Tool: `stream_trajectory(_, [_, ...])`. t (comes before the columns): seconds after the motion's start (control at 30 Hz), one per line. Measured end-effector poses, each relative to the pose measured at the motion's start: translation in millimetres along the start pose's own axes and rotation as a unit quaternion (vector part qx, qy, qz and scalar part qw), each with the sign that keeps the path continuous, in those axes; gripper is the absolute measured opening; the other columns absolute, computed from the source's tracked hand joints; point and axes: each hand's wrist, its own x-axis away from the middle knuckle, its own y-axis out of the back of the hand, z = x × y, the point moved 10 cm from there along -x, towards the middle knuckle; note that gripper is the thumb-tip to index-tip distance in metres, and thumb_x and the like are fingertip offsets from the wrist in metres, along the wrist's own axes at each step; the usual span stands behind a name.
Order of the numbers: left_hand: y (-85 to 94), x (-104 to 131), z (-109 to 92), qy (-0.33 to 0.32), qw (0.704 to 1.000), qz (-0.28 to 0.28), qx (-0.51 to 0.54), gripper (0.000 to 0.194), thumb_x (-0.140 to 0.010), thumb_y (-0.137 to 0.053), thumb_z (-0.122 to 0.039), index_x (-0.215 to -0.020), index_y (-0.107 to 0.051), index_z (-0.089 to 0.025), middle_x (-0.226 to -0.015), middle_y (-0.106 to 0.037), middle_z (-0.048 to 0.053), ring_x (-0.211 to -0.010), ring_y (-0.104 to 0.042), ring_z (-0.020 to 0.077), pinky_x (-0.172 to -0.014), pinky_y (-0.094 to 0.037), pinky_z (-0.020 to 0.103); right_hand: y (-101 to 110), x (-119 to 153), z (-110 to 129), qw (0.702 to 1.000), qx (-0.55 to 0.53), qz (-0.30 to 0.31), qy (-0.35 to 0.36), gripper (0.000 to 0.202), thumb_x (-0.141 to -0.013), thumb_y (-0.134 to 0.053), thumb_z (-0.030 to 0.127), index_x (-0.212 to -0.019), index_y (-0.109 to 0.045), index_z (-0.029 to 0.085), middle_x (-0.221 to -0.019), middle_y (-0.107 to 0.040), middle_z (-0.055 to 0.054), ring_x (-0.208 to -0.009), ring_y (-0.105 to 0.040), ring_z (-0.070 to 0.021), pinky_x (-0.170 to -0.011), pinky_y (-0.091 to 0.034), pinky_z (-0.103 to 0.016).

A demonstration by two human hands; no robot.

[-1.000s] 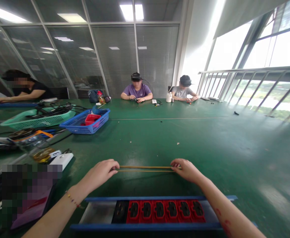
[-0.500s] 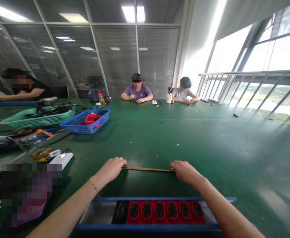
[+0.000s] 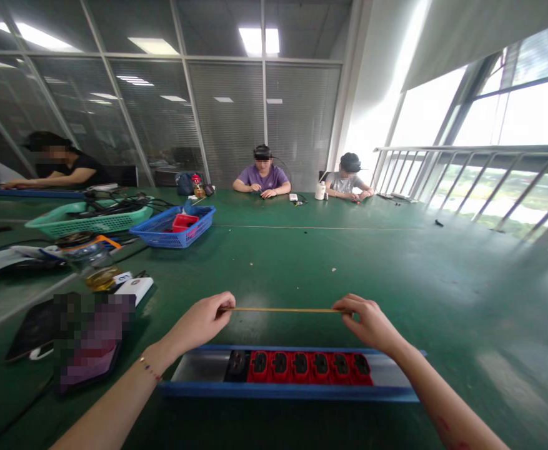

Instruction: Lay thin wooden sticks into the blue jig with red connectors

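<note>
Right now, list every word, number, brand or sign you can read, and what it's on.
Nothing reads clearly.
Tag: dark mark, too blurred to read.
White device: round mark, too small to read.
Red blocks: no legible lettering.
Strip: none visible.

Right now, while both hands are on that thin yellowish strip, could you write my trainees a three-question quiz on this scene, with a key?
1. Which holds the small red box?
a) the green basket
b) the blue basket
c) the blue-edged tray

2. True or false: the left hand and the right hand both hold the thin yellowish strip.

3. How many red units sit in the blue-edged tray?

Key: 1. b; 2. true; 3. six.
</note>
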Motion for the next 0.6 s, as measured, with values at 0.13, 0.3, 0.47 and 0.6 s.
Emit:
stream_trajectory(0.13, [2.0, 35, -9, 0.051, 0.985, -0.013, 0.165, 0.021, -0.078, -0.04, -0.027, -0.094, -0.053, -0.02, -0.081, -0.061, 0.0, -0.076, -0.057, 0.0156, -0.068, -0.042, 0.024, 17, 38, 17, 0.996, -0.039, -0.081, -0.022, 0.034, -0.077, -0.037, 0.016, -0.095, -0.064, 0.026, -0.097, -0.058, -0.003, -0.086, -0.055, -0.0167, -0.074, -0.044, -0.027])
stream_trajectory(0.3, [-9.8, 62, -11, 0.115, 0.962, -0.046, 0.244, 0.03, -0.078, -0.043, -0.042, -0.091, -0.058, -0.019, -0.082, -0.063, 0.002, -0.08, -0.058, 0.019, -0.07, -0.043, 0.027, 11, 70, 24, 0.99, -0.09, -0.106, -0.04, 0.036, -0.074, -0.035, 0.013, -0.094, -0.062, 0.023, -0.102, -0.053, -0.006, -0.093, -0.053, -0.0191, -0.074, -0.046, -0.027])
stream_trajectory(0.47, [-18.8, 67, -9, 0.121, 0.966, -0.097, 0.206, 0.033, -0.079, -0.042, -0.047, -0.087, -0.058, -0.019, -0.079, -0.063, 0.002, -0.077, -0.058, 0.0195, -0.067, -0.043, 0.027, 7, 82, 28, 0.987, -0.11, -0.119, -0.018, 0.03, -0.078, -0.035, 0.017, -0.097, -0.058, 0.02, -0.103, -0.051, -0.008, -0.097, -0.05, -0.0197, -0.084, -0.042, -0.03])
stream_trajectory(0.6, [-26.9, 70, -8, 0.117, 0.967, -0.113, 0.196, 0.035, -0.078, -0.043, -0.048, -0.094, -0.056, -0.02, -0.069, -0.06, 0.0, -0.066, -0.058, 0.0171, -0.059, -0.044, 0.025, 9, 87, 19, 0.978, -0.082, -0.177, -0.073, 0.026, -0.086, -0.034, 0.03, -0.092, -0.058, 0.02, -0.095, -0.053, -0.009, -0.086, -0.054, -0.0191, -0.076, -0.045, -0.029])
